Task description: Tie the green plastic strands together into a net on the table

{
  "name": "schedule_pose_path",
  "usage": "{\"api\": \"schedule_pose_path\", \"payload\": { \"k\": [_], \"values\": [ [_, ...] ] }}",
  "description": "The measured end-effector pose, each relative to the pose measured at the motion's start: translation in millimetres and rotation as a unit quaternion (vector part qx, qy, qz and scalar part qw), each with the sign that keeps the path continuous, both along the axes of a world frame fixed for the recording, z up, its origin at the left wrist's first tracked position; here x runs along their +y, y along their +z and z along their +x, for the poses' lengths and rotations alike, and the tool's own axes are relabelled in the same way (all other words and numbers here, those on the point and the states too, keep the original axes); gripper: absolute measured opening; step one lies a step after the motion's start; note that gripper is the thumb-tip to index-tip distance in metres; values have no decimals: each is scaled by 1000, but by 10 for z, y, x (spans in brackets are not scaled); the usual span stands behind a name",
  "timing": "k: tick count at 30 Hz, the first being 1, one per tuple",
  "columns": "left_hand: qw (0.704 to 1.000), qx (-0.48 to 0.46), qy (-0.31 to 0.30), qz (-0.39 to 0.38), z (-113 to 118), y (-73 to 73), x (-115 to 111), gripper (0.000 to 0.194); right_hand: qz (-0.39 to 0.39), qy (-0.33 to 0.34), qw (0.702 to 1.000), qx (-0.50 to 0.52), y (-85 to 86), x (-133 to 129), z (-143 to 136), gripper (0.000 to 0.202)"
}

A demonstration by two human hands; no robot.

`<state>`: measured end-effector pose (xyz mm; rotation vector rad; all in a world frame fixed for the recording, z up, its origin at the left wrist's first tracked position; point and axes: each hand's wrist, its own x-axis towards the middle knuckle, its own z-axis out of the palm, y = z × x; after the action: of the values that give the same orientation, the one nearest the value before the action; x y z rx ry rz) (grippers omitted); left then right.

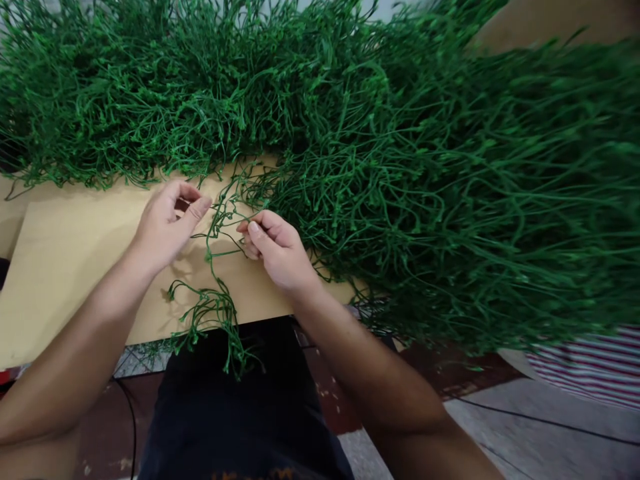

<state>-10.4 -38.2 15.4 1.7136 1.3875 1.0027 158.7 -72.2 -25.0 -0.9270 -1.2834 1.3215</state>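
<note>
Both hands are over a tan board, among thin green plastic-looking stems. My left hand point(173, 217) has its thumb and forefinger pressed together at the left side of a loose tangle of stems point(217, 217); what lies in the pinch is too small to make out. Just right of the tangle, my right hand point(275, 243) pinches a thin green stem between thumb and curled fingers. Below the hands, a small bunch of green stems point(213, 307) hangs over the board's front edge, joined upward to the tangle.
A big heap of green stems point(400, 160) fills the back and the whole right side. The tan board point(75, 267) extends to the left. At lower right are another person's striped garment point(595, 363) and a black cable point(540, 419) on the floor.
</note>
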Motion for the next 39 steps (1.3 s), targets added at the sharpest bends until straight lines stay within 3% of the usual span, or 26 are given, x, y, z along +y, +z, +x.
{"api": "schedule_pose_path", "payload": {
  "k": [3, 5, 10, 16, 21, 25, 30, 35, 39],
  "values": [
    [990, 45, -112, -67, 40, -11, -58, 34, 3, -6, 1000, 8, 32, -7, -20, 34],
    [984, 64, -145, -82, 92, -63, -85, 32, 8, -18, 1000, 12, 59, -10, -36, 37],
    [987, 69, -132, -58, 149, -168, -64, 26, 27, -49, 998, 9, 92, -25, -59, 47],
    [971, 217, -103, 15, 120, -143, -18, 12, 56, -89, 991, -83, 125, -141, -119, 39],
    [934, 333, -117, 54, 183, -128, -57, 19, 79, -86, 984, -137, 118, -263, -120, 35],
    [919, 366, -137, 49, 230, -102, -94, 20, 103, -84, 977, -164, 107, -349, -74, 34],
    [926, 348, -148, 5, 280, -71, -157, 19, 121, -94, 973, -173, 76, -379, -62, 34],
    [951, 293, -97, -31, 180, -95, -28, 13, 172, -94, 964, -181, 202, -553, -120, 35],
    [966, 251, 52, -29, -53, -149, 188, 24, 322, -45, 932, -160, 448, -780, -94, 35]
  ]
}}
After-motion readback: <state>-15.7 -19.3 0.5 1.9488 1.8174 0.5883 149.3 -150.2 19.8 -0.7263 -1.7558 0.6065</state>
